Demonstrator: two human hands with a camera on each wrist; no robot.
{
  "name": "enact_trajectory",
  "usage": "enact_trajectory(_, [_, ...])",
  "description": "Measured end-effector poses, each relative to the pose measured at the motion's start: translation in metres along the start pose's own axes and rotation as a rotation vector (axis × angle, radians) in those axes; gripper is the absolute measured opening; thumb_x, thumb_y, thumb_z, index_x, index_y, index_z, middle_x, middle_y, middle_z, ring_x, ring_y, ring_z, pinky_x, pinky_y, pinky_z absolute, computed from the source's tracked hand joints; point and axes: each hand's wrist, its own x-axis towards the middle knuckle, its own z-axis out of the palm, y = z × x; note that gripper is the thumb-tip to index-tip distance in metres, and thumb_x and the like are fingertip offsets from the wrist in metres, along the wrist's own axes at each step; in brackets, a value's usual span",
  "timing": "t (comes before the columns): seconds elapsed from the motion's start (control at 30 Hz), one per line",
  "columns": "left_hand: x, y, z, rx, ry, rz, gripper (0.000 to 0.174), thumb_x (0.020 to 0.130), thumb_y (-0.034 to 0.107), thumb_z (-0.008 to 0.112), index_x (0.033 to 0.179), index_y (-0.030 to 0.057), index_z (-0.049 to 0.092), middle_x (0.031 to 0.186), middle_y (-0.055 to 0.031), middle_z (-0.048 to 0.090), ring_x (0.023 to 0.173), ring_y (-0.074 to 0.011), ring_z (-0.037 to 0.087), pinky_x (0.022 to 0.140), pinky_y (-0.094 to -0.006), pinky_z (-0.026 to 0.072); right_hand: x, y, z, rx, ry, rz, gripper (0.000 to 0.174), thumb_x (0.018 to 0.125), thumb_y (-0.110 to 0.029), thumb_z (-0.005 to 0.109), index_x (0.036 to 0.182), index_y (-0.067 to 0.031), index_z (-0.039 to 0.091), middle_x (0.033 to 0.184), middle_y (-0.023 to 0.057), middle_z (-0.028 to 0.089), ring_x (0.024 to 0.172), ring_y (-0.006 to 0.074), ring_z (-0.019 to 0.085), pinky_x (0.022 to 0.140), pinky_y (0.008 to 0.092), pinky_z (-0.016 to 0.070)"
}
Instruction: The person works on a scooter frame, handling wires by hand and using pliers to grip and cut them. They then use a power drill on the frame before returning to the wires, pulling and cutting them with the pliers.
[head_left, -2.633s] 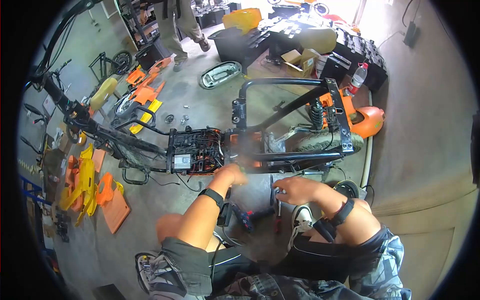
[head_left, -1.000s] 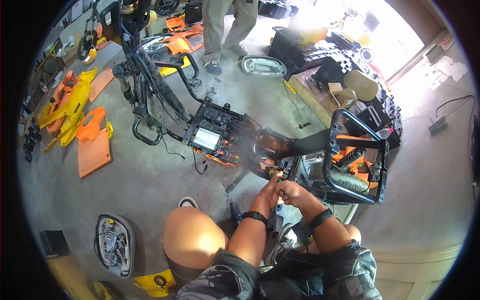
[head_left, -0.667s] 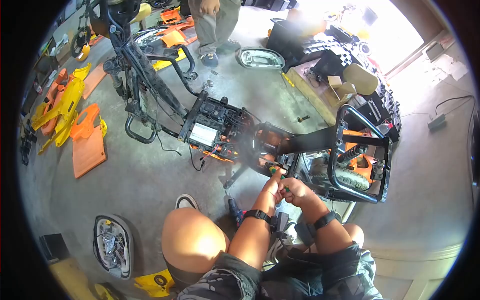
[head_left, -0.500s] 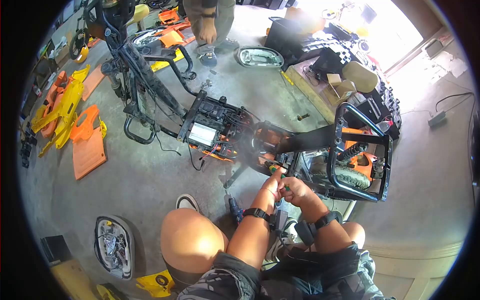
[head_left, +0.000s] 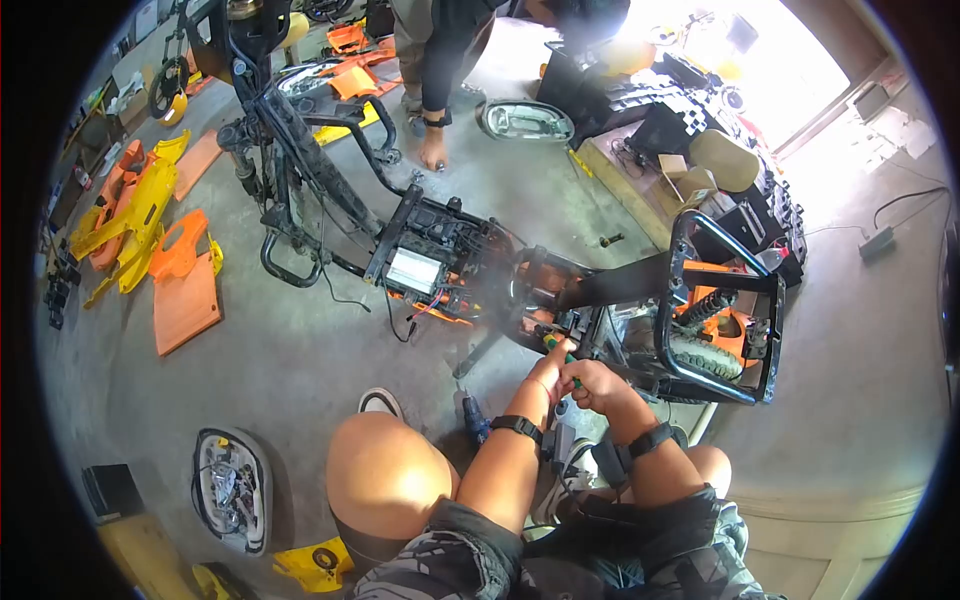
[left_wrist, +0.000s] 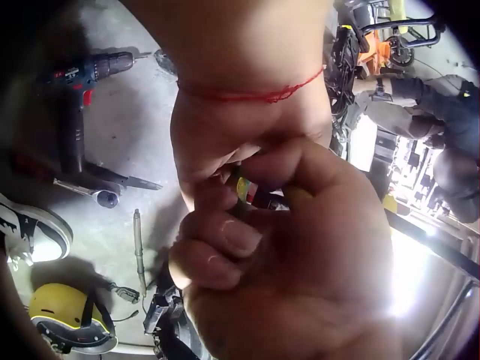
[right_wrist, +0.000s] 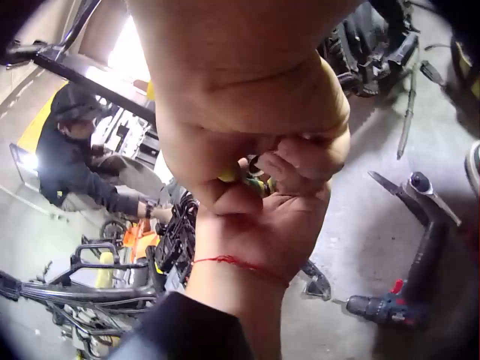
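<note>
A tool with a green and yellow handle (head_left: 553,343) points into the middle of the black vehicle frame (head_left: 590,288). My left hand (head_left: 547,373) holds it nearer the frame, and my right hand (head_left: 597,386) grips its rear end, close against the left. In the left wrist view the curled fingers of the right hand (left_wrist: 292,255) meet the left hand (left_wrist: 251,131), which has a red string at its wrist. From the right wrist view, the right hand (right_wrist: 255,112) covers most of the handle (right_wrist: 229,174); the tool's tip is hidden.
A drill (head_left: 474,418) lies on the floor by my feet, with a ratchet (left_wrist: 105,198) near it. Orange panels (head_left: 187,305) and a tray of small parts (head_left: 230,490) are at left. Another person (right_wrist: 79,150) bends beyond the frame, reaching toward the floor.
Both hands, apart at first, have come together on the tool at the frame. The other person has bent down and reached a hand to the floor. The head view has shifted.
</note>
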Motion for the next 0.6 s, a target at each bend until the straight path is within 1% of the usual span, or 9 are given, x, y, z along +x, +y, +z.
enact_trajectory(0.07, [0.008, 0.003, -0.011, -0.035, -0.141, -0.048, 0.035, 0.088, 0.044, 0.061, 0.099, 0.0113, 0.062, 0.080, -0.0041, 0.065, 0.069, -0.0194, 0.064, 0.064, -0.0326, 0.0523, 0.002, -0.003, 0.001, -0.351, 0.006, -0.044, 0.017, 0.073, -0.019, 0.062, 0.081, -0.0048, 0.060, 0.074, 0.0076, 0.060, 0.054, 0.0153, 0.056, 0.043, 0.0300, 0.0387])
enact_trajectory(0.1, [0.001, 0.003, -0.009, -0.035, -0.141, -0.050, 0.035, 0.088, 0.044, 0.061, 0.099, 0.0113, 0.062, 0.080, -0.0041, 0.065, 0.069, -0.0194, 0.064, 0.064, -0.0326, 0.0523, 0.004, 0.001, 0.005, -0.351, 0.007, -0.042, 0.017, 0.073, -0.019, 0.062, 0.081, -0.0048, 0.060, 0.074, 0.0076, 0.060, 0.054, 0.0153, 0.056, 0.043, 0.0300, 0.0387])
enact_trajectory(0.17, [-0.016, 0.006, -0.004, -0.018, 0.038, 0.093, 0.031, 0.088, 0.043, 0.061, 0.097, 0.0128, 0.062, 0.079, -0.0013, 0.064, 0.073, -0.0185, 0.065, 0.069, -0.0325, 0.0526, 0.005, 0.007, 0.026, -0.942, 0.448, -0.185, 0.048, 0.075, -0.019, 0.057, 0.114, 0.0076, 0.055, 0.101, 0.0191, 0.069, 0.090, 0.0277, 0.071, 0.069, 0.0380, 0.0549])
enact_trajectory(0.2, [-0.011, -0.001, -0.016, -0.067, -0.054, 0.183, 0.051, 0.090, 0.053, 0.055, 0.114, 0.0079, 0.060, 0.102, -0.0065, 0.067, 0.095, -0.0225, 0.066, 0.087, -0.0353, 0.0517, -0.009, -0.008, 0.040, -1.079, 0.448, -0.068, 0.073, 0.077, -0.021, 0.057, 0.136, 0.0159, 0.035, 0.121, 0.0272, 0.063, 0.118, 0.0346, 0.062, 0.095, 0.0391, 0.0505])
enact_trajectory(0.33, [-0.023, -0.019, -0.043, -0.178, -0.036, 0.023, 0.089, 0.092, 0.070, 0.035, 0.150, 0.0029, 0.031, 0.150, -0.0167, 0.041, 0.135, -0.0317, 0.045, 0.109, -0.0469, 0.0384, -0.032, -0.026, 0.060, -1.613, 0.517, -0.184, 0.071, 0.082, -0.028, 0.062, 0.135, 0.0125, 0.038, 0.121, 0.0229, 0.064, 0.112, 0.0299, 0.065, 0.092, 0.0371, 0.0525])
enact_trajectory(0.43, [-0.035, -0.028, -0.056, -0.066, 0.145, 0.009, 0.084, 0.095, 0.066, 0.034, 0.149, 0.0020, 0.032, 0.145, -0.0187, 0.047, 0.129, -0.0317, 0.051, 0.106, -0.0492, 0.0403, -0.016, -0.018, 0.061, -1.775, 0.580, -0.218, 0.067, 0.083, -0.027, 0.062, 0.134, 0.0112, 0.038, 0.123, 0.0222, 0.062, 0.112, 0.0289, 0.065, 0.092, 0.0362, 0.0524])
enact_trajectory(0.5, [-0.024, -0.039, -0.067, 0.034, 0.204, -0.005, 0.078, 0.097, 0.060, 0.034, 0.147, 0.0017, 0.033, 0.137, -0.0197, 0.055, 0.122, -0.0311, 0.057, 0.102, -0.0499, 0.0436, -0.021, -0.012, 0.052, -1.663, 0.594, -0.232, 0.062, 0.080, -0.025, 0.063, 0.126, 0.0120, 0.044, 0.110, 0.0230, 0.066, 0.102, 0.0280, 0.069, 0.082, 0.0381, 0.0551])
enact_trajectory(0.57, [-0.007, -0.041, -0.071, 0.081, 0.273, 0.049, 0.070, 0.092, 0.053, 0.037, 0.143, 0.0044, 0.039, 0.128, -0.0190, 0.062, 0.118, -0.0331, 0.060, 0.096, -0.0516, 0.0447, -0.016, -0.012, 0.040, -0.885, 0.429, -0.072, 0.038, 0.079, -0.019, 0.062, 0.106, 0.0067, 0.055, 0.088, 0.0132, 0.065, 0.072, 0.0182, 0.065, 0.057, 0.0348, 0.0509])
enact_trajectory(0.6, [-0.006, -0.035, -0.064, 0.100, 0.302, 0.058, 0.060, 0.090, 0.045, 0.039, 0.131, 0.0019, 0.047, 0.119, -0.0176, 0.067, 0.108, -0.0312, 0.065, 0.090, -0.0510, 0.0480, -0.009, -0.009, 0.027, -0.228, 0.057, -0.019, 0.018, 0.076, -0.014, 0.059, 0.086, 0.0016, 0.060, 0.068, 0.0066, 0.055, 0.046, 0.0153, 0.049, 0.039, 0.0322, 0.0332])
